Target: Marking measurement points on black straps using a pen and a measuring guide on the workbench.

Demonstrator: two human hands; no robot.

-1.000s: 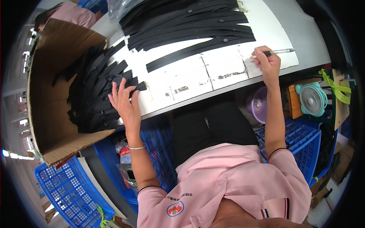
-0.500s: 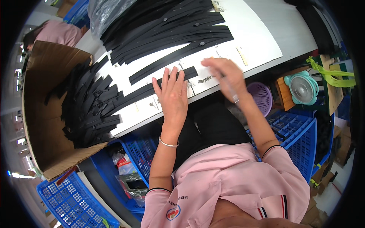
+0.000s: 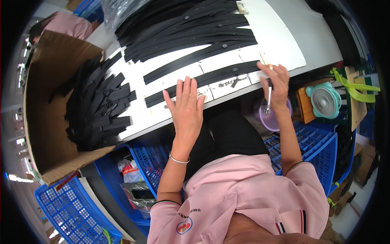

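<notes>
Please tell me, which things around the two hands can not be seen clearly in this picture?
- Head view: the black strip under the left hand is partly covered by the palm.
- Head view: the pen in the right hand is mostly hidden by the fingers; its tip is too small to tell.
- Head view: marks on the white sheet are too small and blurred.
- Head view: the cardboard box is shadowed inside, its bottom hidden by strips.

The left hand (image 3: 187, 109) lies flat, palm down, fingers straight and close together, pointing away from the body, thumb spread out to one side. A thin bracelet circles its wrist. The right hand (image 3: 275, 84) is raised at the same level, fingers curled loosely downward, the forefinger stretched ahead of the others. Both forearms reach forward, bare below short pink sleeves.
</notes>
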